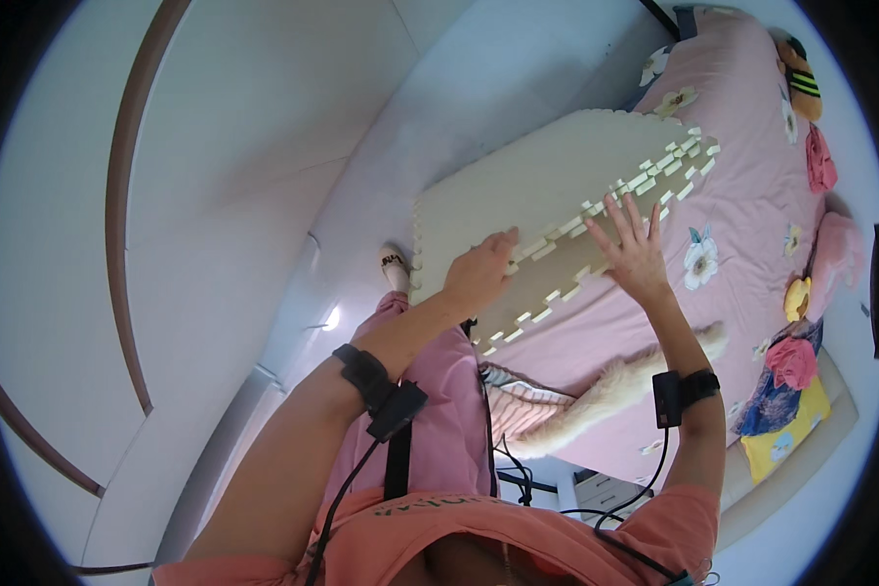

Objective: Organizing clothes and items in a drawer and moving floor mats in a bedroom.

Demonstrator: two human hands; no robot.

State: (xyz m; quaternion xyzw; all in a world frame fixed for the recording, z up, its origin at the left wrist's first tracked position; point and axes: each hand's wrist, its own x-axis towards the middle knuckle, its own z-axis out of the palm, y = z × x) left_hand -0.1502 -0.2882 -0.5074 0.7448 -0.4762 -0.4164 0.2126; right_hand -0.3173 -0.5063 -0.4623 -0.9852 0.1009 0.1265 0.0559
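Two layers of beige interlocking foam floor mat lie one over the other, their toothed edges offset. The upper foam mat (pixel 535 176) spreads over the side of the bed; a strip of the lower foam mat (pixel 557 272) shows beneath it. My left hand (pixel 481 271) is at the near part of the upper mat's toothed edge, fingers bent; whether it grips the edge is unclear. Farther along, my right hand (pixel 636 256) lies across the exposed strip with fingers spread, its fingertips by the upper mat's teeth.
Pink flowered bedding (pixel 747 212) covers the bed. A cream fluffy item (pixel 615 384) and a striped cloth (pixel 531 403) lie near me. Soft toys, a yellow pillow (pixel 784 432) and a pink cloth (pixel 791 362) line the far side. White cabinet doors (pixel 212 168) stand at left. Cables run from my wrist devices.
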